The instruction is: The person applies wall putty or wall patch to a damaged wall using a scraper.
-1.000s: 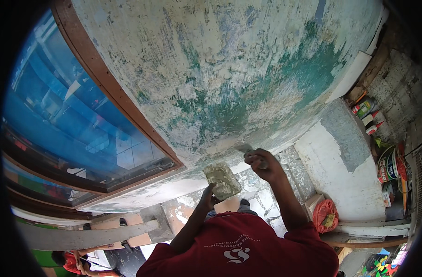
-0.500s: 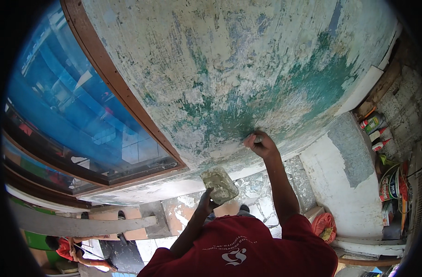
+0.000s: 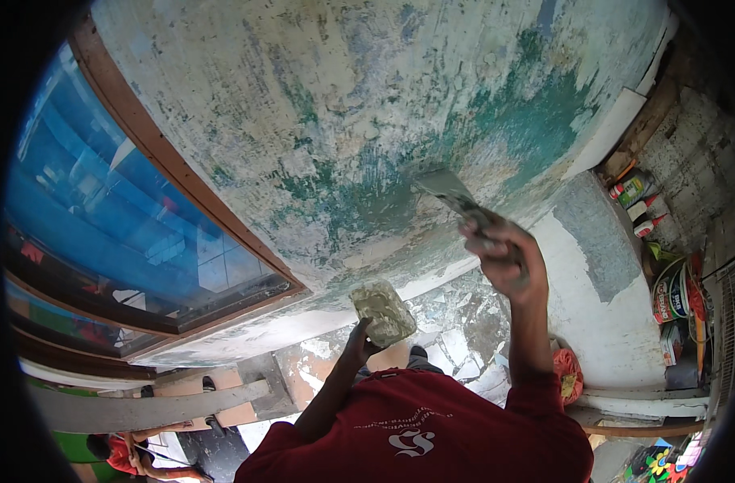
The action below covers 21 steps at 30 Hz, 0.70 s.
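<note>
Wrapped round the handle of a broad putty knife (image 3: 444,185), my right hand (image 3: 508,258) is slightly smeared by motion. The flat blade lies at the wall (image 3: 303,153), over a dark damp-looking patch; I cannot tell whether it presses on it. That wall is patchy, with worn whitish and green paint. Lower and to the left, my left hand (image 3: 359,344) grips a small rectangular tray (image 3: 403,328) by its near side. Grey-green putty coats the tray's face. My left fingers are partly hidden beneath it.
A brown-framed window (image 3: 214,213) with blue behind it is on the left. Bottles (image 3: 637,193), a paint bucket (image 3: 672,294) and a red bag (image 3: 569,377) stand on the right. Broken tiles and flakes cover the floor (image 3: 472,322) below. Another person (image 3: 119,452) is at lower left.
My right hand has drawn back from the wall to the right and nearer me, bringing the putty knife's blade into plain sight. My left hand still holds the tray. The view has shifted slightly.
</note>
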Available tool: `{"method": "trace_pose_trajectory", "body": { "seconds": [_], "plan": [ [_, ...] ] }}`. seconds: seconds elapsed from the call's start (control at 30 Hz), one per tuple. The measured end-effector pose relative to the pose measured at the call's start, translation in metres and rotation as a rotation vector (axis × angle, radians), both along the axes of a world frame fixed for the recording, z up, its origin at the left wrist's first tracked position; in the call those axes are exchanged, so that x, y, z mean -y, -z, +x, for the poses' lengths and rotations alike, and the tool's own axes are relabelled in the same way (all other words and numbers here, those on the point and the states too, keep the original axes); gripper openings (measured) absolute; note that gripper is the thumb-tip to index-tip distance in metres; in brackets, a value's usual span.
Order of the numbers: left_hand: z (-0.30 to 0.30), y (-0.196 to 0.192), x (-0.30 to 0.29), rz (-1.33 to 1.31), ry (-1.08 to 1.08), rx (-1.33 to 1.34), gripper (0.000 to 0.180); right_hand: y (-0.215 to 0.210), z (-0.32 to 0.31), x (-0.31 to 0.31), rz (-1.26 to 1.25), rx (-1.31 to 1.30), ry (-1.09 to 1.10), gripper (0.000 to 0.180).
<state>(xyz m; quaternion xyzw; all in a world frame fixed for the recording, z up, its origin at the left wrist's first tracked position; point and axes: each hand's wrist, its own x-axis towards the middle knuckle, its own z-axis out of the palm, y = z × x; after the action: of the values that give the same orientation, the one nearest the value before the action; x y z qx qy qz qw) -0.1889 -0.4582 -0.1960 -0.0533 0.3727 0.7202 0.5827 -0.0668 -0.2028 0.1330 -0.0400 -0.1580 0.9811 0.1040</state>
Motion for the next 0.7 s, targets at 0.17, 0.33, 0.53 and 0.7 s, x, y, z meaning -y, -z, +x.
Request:
{"method": "trace_pose_trajectory", "body": {
  "seconds": [0.17,0.33,0.53,0.7],
  "plan": [
    [-0.003,0.004,0.009,0.005,0.008,-0.009,0.057,0.067,-0.002,0.042,-0.074,0.189,-0.136,0.019],
    [-0.006,-0.002,0.022,0.103,0.014,-0.1,0.055,0.208,-0.066,0.059,-0.408,0.238,-0.285,0.017],
    [-0.01,-0.019,0.041,0.026,-0.02,-0.192,0.06,0.243,-0.118,0.04,-0.393,0.193,-0.18,0.016],
    [-0.018,-0.021,0.05,-0.048,-0.093,-0.105,0.065,0.184,-0.146,0.02,-0.6,0.054,-0.278,0.017]
  ]
}}
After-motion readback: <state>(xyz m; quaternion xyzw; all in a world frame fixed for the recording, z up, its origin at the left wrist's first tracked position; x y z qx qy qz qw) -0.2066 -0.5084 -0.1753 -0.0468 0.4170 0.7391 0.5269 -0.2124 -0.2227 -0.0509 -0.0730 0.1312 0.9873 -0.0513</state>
